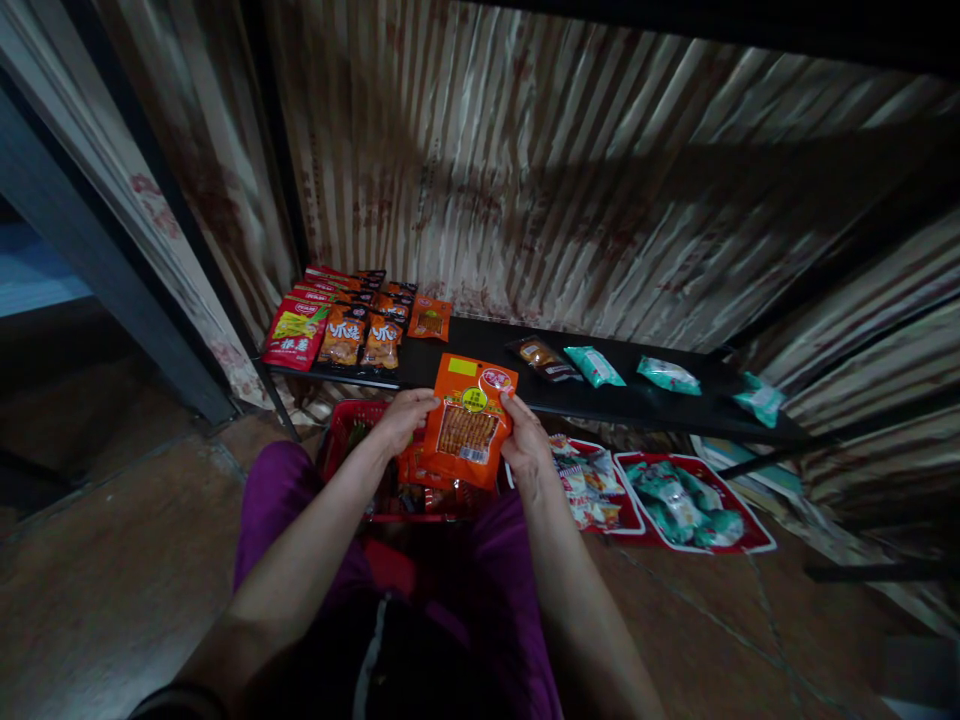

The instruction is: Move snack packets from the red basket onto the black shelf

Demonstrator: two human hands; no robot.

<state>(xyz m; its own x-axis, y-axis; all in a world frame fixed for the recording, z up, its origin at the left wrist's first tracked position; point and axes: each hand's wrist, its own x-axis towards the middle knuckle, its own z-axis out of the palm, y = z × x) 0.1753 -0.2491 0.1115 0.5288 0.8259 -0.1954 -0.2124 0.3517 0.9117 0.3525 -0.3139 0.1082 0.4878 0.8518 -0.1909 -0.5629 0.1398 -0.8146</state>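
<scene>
Between my hands an orange snack packet (471, 425) with a clear window is held up, its printed front facing me. My left hand (407, 420) pinches its left edge. On the opposite edge, my right hand (526, 436) grips it with the thumb in front. Below it stands a red basket (345, 412) with more orange packets, partly hidden by the held one. A similar orange packet (430, 319) leans on the black shelf (480, 350), beside rows of dark-and-orange packets (343, 338) and red packets (298, 335).
Farther right on the shelf lie a brown packet (544, 360) and several green packets (670, 376). A basket of white packets (592, 490) and a basket of green packets (679, 505) sit on the floor. Behind the shelf hangs a pleated curtain (487, 180); dark metal posts (277, 140) frame it.
</scene>
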